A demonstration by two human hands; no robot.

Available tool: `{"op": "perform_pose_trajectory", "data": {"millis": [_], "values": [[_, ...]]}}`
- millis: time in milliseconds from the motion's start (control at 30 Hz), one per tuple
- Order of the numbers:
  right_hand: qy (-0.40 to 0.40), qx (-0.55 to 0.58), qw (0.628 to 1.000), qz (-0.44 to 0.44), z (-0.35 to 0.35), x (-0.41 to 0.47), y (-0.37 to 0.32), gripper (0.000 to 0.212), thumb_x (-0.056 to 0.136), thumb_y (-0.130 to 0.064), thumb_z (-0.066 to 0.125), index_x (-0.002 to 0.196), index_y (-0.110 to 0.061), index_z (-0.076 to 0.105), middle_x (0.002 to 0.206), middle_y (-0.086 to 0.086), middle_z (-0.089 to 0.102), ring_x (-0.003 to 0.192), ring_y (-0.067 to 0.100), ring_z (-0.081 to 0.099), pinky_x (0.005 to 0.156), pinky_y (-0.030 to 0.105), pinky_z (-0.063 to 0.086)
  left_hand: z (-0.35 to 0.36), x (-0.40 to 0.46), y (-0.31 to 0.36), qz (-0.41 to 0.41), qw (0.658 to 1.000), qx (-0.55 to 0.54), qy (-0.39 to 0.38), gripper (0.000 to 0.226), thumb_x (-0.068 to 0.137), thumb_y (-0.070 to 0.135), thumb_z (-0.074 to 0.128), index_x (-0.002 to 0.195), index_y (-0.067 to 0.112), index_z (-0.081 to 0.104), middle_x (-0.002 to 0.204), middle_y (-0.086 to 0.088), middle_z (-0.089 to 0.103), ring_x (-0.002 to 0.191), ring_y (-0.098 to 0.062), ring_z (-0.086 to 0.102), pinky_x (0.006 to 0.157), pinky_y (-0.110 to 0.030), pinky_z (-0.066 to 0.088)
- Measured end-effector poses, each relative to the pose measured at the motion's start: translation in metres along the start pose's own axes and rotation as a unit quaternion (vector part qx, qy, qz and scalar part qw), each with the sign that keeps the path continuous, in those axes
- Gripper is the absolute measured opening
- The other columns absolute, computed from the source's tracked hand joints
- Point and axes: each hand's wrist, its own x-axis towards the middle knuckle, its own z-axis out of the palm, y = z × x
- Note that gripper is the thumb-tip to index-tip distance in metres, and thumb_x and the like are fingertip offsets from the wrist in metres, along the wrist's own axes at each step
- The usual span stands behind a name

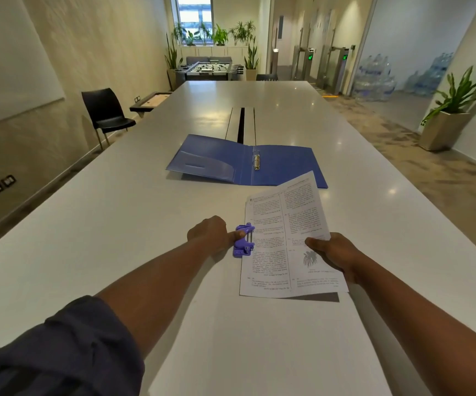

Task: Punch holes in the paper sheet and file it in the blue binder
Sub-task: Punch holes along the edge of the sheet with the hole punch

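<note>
A printed paper sheet (pixel 276 238) lies slightly lifted over the white table (pixel 117 252), its left edge slid into a small purple hole punch (pixel 244 240). My left hand (pixel 211 232) grips the punch from the left, thumb on top of it. My right hand (pixel 332 252) pinches the sheet's right edge, thumb on the printed side. Beyond the sheet the blue binder (pixel 282 167) lies open flat, its metal ring mechanism (pixel 256 161) in the middle and a clear pocket on the left cover. The sheet's far corner overlaps the binder's near right edge.
A cable slot (pixel 241 124) runs down the table's middle behind the binder. A black chair (pixel 105 112) stands off the table's left side, and a potted plant (pixel 448 121) stands on the floor at the right.
</note>
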Motion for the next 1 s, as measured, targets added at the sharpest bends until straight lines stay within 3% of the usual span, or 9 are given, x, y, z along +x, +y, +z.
{"op": "perform_pose_trajectory", "data": {"millis": [233, 500, 633, 833, 1000], "values": [[-0.004, 0.013, 1.000, 0.007, -0.002, 0.004, 0.003, 0.018, 0.102, -0.023, 0.062, 0.119, -0.018, 0.065, 0.104, 0.009, 0.080, 0.085, 0.038, 0.078, 0.073, 0.047, 0.062, 0.001, 0.009, 0.001, 0.011, 1.000, -0.001, -0.029, 0.060, 0.084, 0.077, 0.055, 0.082, 0.017, 0.058, 0.070, 0.002, 0.057, 0.064, -0.013, 0.050, 0.057, -0.028, 0.035], [0.000, 0.003, 1.000, 0.007, -0.004, 0.009, 0.003, 0.015, 0.101, -0.023, 0.062, 0.114, -0.018, 0.068, 0.100, 0.008, 0.080, 0.083, 0.035, 0.078, 0.073, 0.045, 0.062, -0.010, 0.023, 0.004, 0.090, 0.984, 0.063, -0.141, 0.062, 0.099, 0.067, 0.038, 0.076, 0.015, 0.064, 0.075, -0.005, 0.058, 0.073, -0.017, 0.052, 0.076, -0.030, 0.040], [0.033, -0.015, 0.999, -0.007, -0.004, 0.014, 0.005, 0.019, 0.097, -0.021, 0.067, 0.111, -0.010, 0.075, 0.092, 0.005, 0.081, 0.079, 0.025, 0.079, 0.071, 0.035, 0.060, -0.005, 0.024, 0.002, 0.105, 0.985, 0.050, -0.125, 0.064, 0.103, 0.060, 0.036, 0.063, 0.017, 0.062, 0.067, -0.005, 0.058, 0.075, -0.026, 0.057, 0.078, -0.032, 0.042], [0.025, -0.019, 0.999, -0.010, 0.000, 0.014, 0.007, 0.018, 0.099, -0.019, 0.064, 0.112, -0.012, 0.074, 0.099, 0.009, 0.080, 0.082, 0.029, 0.079, 0.072, 0.039, 0.063, -0.006, 0.022, 0.002, 0.089, 0.986, 0.027, -0.141, 0.066, 0.101, 0.064, 0.036, 0.062, 0.018, 0.062, 0.062, -0.003, 0.061, 0.057, -0.017, 0.054, 0.074, -0.031, 0.043], [0.008, -0.001, 1.000, -0.001, -0.001, 0.006, 0.001, 0.015, 0.101, -0.021, 0.062, 0.112, -0.016, 0.071, 0.101, 0.010, 0.080, 0.082, 0.031, 0.079, 0.068, 0.039, 0.063, -0.010, 0.013, 0.004, 0.076, 0.992, 0.019, -0.101, 0.059, 0.099, 0.063, 0.045, 0.068, 0.015, 0.059, 0.066, -0.003, 0.057, 0.061, -0.015, 0.051, 0.067, -0.030, 0.041]]}}
